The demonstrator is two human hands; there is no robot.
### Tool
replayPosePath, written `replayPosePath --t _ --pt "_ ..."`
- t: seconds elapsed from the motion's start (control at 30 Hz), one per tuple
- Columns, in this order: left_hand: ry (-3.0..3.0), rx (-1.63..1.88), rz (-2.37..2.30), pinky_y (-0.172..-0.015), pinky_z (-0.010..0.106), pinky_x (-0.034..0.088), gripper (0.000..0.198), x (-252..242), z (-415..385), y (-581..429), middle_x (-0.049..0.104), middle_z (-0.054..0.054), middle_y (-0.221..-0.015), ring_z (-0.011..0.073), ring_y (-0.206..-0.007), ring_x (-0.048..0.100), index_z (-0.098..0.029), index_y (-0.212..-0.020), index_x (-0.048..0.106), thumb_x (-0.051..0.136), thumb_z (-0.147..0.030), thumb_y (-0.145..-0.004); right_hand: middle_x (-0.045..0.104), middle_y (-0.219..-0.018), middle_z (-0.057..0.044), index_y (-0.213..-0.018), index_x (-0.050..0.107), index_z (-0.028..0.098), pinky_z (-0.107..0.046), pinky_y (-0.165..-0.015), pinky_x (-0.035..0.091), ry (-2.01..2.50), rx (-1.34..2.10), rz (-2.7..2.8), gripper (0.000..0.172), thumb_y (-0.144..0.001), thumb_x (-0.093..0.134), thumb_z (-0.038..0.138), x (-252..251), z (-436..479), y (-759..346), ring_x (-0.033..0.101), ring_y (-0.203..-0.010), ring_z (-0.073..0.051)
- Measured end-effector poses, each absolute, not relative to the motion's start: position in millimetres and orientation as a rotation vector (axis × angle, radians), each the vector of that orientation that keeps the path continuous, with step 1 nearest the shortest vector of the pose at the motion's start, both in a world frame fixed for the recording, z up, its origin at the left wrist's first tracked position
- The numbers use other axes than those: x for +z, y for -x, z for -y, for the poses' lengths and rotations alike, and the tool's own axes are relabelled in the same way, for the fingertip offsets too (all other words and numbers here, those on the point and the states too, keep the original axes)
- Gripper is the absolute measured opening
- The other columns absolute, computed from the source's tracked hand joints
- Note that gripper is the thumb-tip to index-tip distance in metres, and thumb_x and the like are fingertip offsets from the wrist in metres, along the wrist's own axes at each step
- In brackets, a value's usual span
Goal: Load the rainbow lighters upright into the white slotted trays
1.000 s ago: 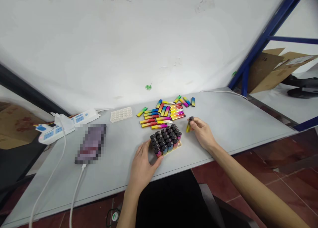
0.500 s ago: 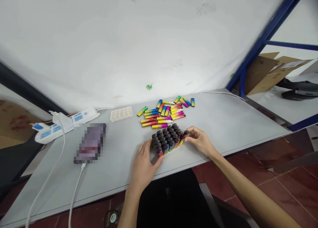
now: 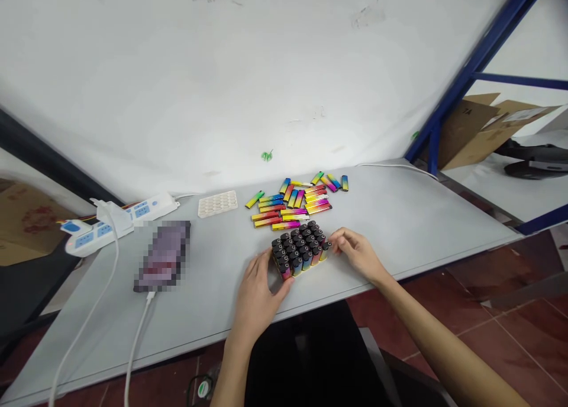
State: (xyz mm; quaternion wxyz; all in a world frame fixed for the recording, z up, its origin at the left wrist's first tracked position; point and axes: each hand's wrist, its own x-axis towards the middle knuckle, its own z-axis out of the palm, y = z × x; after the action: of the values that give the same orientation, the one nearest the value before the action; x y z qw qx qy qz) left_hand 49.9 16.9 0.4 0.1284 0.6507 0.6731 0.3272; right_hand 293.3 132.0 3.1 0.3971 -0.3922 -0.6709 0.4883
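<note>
A block of several upright rainbow-coloured lighters with black caps (image 3: 300, 248) stands in a tray near the table's front edge. My left hand (image 3: 257, 291) rests against the block's left front corner, thumb and fingers around it. My right hand (image 3: 357, 254) is at the block's right side, fingertips pinched on the last lighter (image 3: 326, 249) at the right edge, which stands upright in the block. Behind the block lies a loose pile of several rainbow lighters (image 3: 295, 201) flat on the grey table (image 3: 399, 217).
An empty white honeycomb tray (image 3: 217, 204) lies left of the pile. A blurred phone (image 3: 163, 255) with a white cable and a white-blue power strip (image 3: 118, 216) sit at the left. A blue rack post (image 3: 461, 78) and cardboard boxes (image 3: 492, 126) stand at the right.
My right hand carried one lighter from the open table down to the block's right edge and stood it there. My left hand stayed at the block.
</note>
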Motion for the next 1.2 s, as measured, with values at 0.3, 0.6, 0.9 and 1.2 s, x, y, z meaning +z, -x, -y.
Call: replayPosePath --t 0.3,0.6,0.9,1.2 --pt "-1.841 0.837 -1.998 -0.11 0.052 0.039 0.099 0.4 -23.1 -49.2 0.048 0.016 -0.144 0.0344 -0.134 0.045 -0.02 -0.154 0.018 0.073 -0.048 -0.077 0.064 -0.074 -0.004 -0.084 0.066 0.019 -0.031 -0.065 0.047 1.06 1.26 1.55 0.055 -0.096 0.038 0.064 -1.6 -135.1 -290.0 0.058 -0.066 -0.016" --pt "-1.863 0.774 -1.994 -0.104 0.051 0.043 0.098 15.0 -25.0 -47.2 0.056 0.014 -0.128 0.0357 -0.125 0.051 -0.019 -0.152 0.021 0.075 -0.037 -0.073 0.059 -0.068 0.0 -0.08 0.062 0.02 -0.029 -0.06 0.044 1.152 1.234 1.496 0.042 -0.093 0.05 0.057 5.9 -147.0 -281.7 0.054 -0.06 -0.015" --pt "-1.586 0.856 -2.317 -0.103 0.055 0.045 0.094 4.9 42.8 17.6 0.055 0.013 -0.121 0.0349 -0.121 0.052 -0.02 -0.152 0.023 0.073 -0.041 -0.074 0.068 -0.085 -0.005 -0.088 0.065 0.02 -0.031 -0.073 0.042 0.872 0.634 2.436 0.025 -0.098 0.046 0.034 49.5 -200.2 -142.5 0.06 -0.08 -0.019" --pt "-1.236 0.951 -2.617 -0.099 0.059 0.046 0.092 3.1 58.0 33.6 0.057 0.014 -0.117 0.0374 -0.119 0.05 -0.018 -0.15 0.025 0.071 -0.048 -0.076 0.059 -0.119 -0.022 -0.11 0.064 0.008 -0.045 -0.093 0.036 0.921 -0.012 2.794 0.027 -0.098 0.044 0.021 26.9 -234.3 -11.7 0.048 -0.113 -0.033"
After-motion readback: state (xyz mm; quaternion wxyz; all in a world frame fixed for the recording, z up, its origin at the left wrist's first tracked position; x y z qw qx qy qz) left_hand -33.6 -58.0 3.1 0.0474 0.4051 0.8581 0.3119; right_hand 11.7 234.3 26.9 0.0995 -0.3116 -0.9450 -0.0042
